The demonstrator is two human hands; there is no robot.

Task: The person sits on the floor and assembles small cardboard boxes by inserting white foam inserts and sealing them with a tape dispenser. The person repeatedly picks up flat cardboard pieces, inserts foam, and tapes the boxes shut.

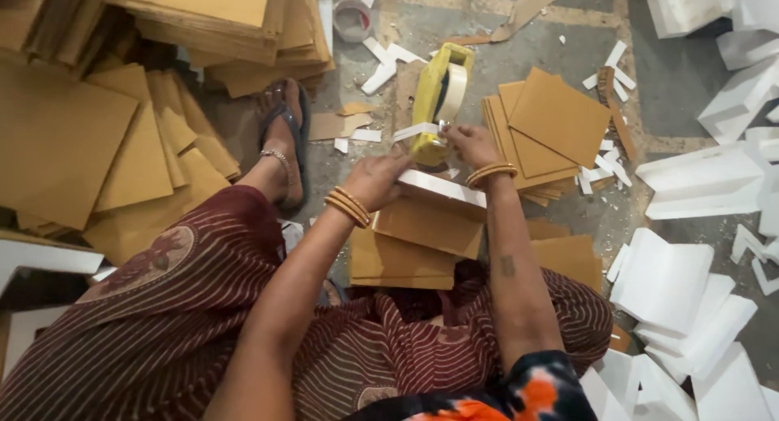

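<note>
My right hand point(471, 143) grips the base of a yellow tape dispenser point(438, 96) that holds a roll of pale tape. A strip of tape point(414, 131) runs from it toward my left hand. My left hand point(375, 178) presses down on the near end of a white foam block point(442, 187) that lies on top of a brown cardboard sheet point(426, 226). More brown sheets point(402, 263) lie under it on my lap. Both wrists carry gold bangles.
Stacks of brown cardboard point(89, 145) fill the left side and the top left point(235, 27). A smaller pile of sheets point(552, 129) lies right of the dispenser. White foam pieces point(698, 182) cover the right side of the floor. My sandalled foot point(284, 145) rests ahead. A tape roll point(353, 19) lies further off.
</note>
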